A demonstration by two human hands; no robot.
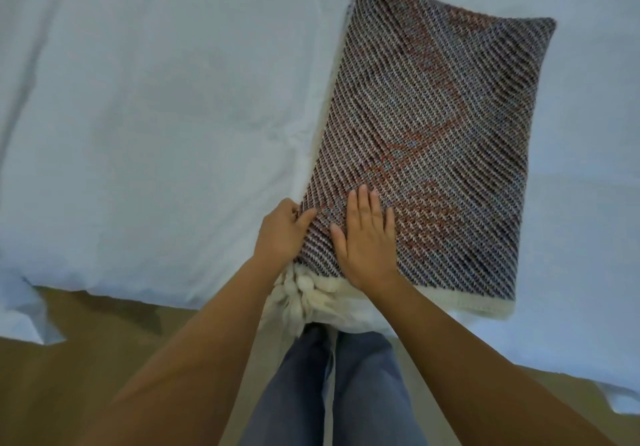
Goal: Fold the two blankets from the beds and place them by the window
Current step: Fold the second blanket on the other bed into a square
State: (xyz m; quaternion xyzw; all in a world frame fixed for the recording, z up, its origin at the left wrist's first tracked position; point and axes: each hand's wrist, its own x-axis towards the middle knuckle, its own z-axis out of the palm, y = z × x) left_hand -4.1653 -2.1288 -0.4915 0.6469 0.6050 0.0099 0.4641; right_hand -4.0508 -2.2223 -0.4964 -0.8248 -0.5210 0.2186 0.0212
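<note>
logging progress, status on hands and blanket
Left hand grips blanket at its near-left corner. Right hand flat on top, pressing. Blanket folded into a rectangle on bed, fringe over the near edge. Nothing blocking.

Bed in pale, lightly creased sheet, filling most of the view. Below the bed's near edge, tan floor. Sheet corners drooping off that edge at far left and far right. Blue jeans on the floor, close against the bed's edge.
</note>
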